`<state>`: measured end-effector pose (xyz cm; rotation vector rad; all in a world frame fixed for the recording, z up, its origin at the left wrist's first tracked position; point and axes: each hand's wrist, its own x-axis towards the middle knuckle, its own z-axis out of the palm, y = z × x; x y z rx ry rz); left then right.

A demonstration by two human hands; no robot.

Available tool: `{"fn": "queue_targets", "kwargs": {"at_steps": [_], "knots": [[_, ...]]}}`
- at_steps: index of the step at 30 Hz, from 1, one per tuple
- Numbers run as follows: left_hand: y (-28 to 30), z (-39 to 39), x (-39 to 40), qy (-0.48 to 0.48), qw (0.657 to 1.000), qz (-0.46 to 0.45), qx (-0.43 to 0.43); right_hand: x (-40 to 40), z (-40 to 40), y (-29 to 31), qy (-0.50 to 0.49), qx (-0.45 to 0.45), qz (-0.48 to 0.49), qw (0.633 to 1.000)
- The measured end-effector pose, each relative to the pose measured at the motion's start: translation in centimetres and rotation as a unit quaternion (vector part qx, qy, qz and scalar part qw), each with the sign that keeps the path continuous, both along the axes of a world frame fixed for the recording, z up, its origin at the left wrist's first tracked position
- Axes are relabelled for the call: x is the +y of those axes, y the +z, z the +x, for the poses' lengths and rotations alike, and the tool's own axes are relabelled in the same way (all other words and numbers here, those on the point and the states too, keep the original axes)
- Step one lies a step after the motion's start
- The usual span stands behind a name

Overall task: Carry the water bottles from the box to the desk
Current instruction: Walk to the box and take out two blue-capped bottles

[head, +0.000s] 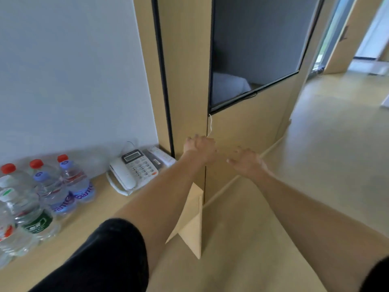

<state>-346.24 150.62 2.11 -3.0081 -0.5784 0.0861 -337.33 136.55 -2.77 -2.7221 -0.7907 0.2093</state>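
Water bottles [42, 192] grouped on desk [101, 207] beside telephone [134, 171]; left hand [200, 149] curled empty, right hand [246, 162] loosely spread, before wooden panel [248, 127].

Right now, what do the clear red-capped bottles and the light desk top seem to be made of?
The clear red-capped bottles look like thin glossy plastic: see-through walls with highlights and printed film labels. The light desk top looks like matte wood-look laminate, pale and even; solid wood cannot be ruled out.
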Motion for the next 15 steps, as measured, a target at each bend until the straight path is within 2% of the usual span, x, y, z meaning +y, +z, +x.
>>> {"fn": "queue_targets", "kwargs": {"at_steps": [8,15], "knots": [[-2.0,11.4,-14.5,-0.13,0.99,-0.056,0.001,-17.3,5.4,-0.8,-0.164,0.0,-0.008,0.986],[-4.6,19.5,-24.8,-0.224,0.971,-0.078,0.01,-27.8,9.0,-1.7,-0.277,0.019,-0.024,0.96]]}}
